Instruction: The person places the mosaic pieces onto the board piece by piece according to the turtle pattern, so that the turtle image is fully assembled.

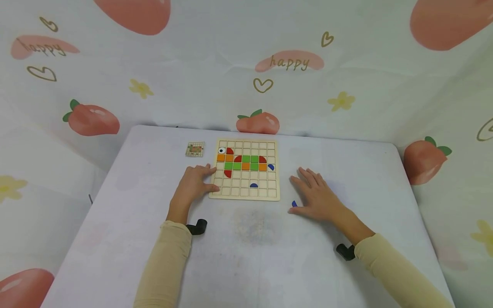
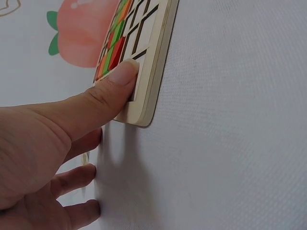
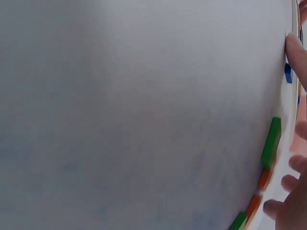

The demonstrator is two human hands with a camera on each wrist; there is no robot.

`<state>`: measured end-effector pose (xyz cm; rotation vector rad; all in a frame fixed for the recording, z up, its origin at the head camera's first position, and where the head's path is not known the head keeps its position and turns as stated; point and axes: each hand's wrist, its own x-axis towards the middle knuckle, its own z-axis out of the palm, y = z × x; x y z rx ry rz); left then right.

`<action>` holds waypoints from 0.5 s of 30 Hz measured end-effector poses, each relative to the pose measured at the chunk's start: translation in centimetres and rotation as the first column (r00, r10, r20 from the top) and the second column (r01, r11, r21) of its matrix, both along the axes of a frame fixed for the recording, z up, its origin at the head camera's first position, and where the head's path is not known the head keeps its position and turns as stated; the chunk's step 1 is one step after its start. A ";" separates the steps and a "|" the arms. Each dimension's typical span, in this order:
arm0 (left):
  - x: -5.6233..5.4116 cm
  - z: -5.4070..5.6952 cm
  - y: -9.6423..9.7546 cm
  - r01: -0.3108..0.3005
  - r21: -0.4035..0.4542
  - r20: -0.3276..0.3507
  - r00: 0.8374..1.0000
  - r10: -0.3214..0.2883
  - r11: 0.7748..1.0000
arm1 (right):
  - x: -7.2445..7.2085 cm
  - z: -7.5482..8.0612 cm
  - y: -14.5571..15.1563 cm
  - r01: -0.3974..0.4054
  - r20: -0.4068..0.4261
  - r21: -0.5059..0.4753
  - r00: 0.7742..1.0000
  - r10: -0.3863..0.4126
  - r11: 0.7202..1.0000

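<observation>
A square wooden grid board (image 1: 244, 190) lies on the table, with red, orange, green and blue pieces and one eye piece (image 1: 221, 150) in its cells. At the board's left edge, my left hand (image 1: 194, 183) rests its thumb on the lower left rim and its index fingertip higher up. In the left wrist view that thumb (image 2: 103, 96) presses the board's corner. Right of the board, my right hand (image 1: 317, 196) hovers low with spread fingers. A blue piece (image 1: 294, 204) lies beside its thumb; whether they touch I cannot tell.
A small pattern card (image 1: 195, 149) lies left of the board. Green (image 3: 272, 143) and orange (image 3: 253, 208) blocks lie near my right fingers in the right wrist view; in the head view the hand hides them. A patterned cloth (image 1: 215, 85) hangs behind the table.
</observation>
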<state>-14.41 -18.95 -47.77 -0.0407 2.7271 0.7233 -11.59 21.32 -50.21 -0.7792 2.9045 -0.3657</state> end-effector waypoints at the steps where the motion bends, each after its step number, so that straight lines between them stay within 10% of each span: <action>1: 0.0 0.0 0.0 -0.001 -0.001 0.002 1.000 0.001 1.000 | 0.1 0.0 0.2 -0.001 -0.006 -0.005 1.000 0.001 1.000; 15: 0.1 0.2 0.1 -0.001 -0.002 0.004 1.000 0.001 1.000 | 0.5 -0.2 1.5 -0.164 -0.077 -0.241 0.986 0.149 0.957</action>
